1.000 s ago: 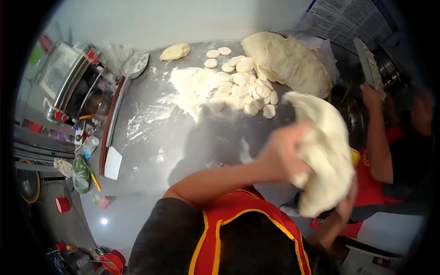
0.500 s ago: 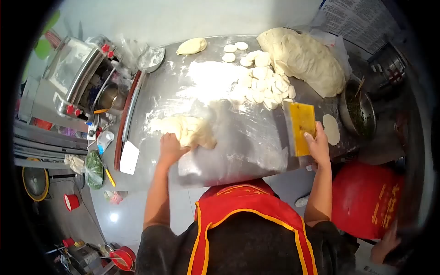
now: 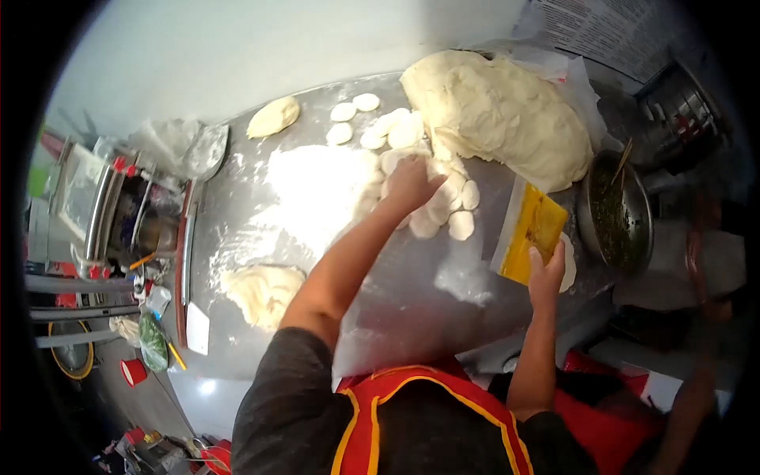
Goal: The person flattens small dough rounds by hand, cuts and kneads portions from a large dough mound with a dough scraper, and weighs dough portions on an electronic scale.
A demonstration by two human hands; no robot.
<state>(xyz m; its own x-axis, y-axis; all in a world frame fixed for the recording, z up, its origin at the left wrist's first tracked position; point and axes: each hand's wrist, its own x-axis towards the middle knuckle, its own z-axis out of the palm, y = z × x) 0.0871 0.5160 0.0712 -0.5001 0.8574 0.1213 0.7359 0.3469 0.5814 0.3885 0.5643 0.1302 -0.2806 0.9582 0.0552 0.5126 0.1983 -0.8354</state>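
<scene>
My left hand [image 3: 413,185] reaches across the table into a pile of small round dough pieces [image 3: 426,220]. Its fingers are sunk among them, so I cannot see whether they grip any. In my right hand [image 3: 546,273] is a yellow dough scraper [image 3: 537,231] with a metal blade, held tilted above the table. A large mound of dough [image 3: 499,111] lies right behind the pile. One loose lump of dough [image 3: 265,293] rests on the near left of the table, partly behind my left arm.
White flour [image 3: 317,186] covers the table's middle. A metal bowl of chopped greens [image 3: 621,214] stands at the right, beside a flat dough round [image 3: 568,265]. An oval dough piece [image 3: 274,117] lies at the back left. A long rod [image 3: 184,261] runs along the left edge. Another person's arm [image 3: 693,396] shows at lower right.
My left hand has left the loose dough lump and moved right and away from me to the pile of round pieces. The scraper stays in my right hand, now tilted more. The view has shifted.
</scene>
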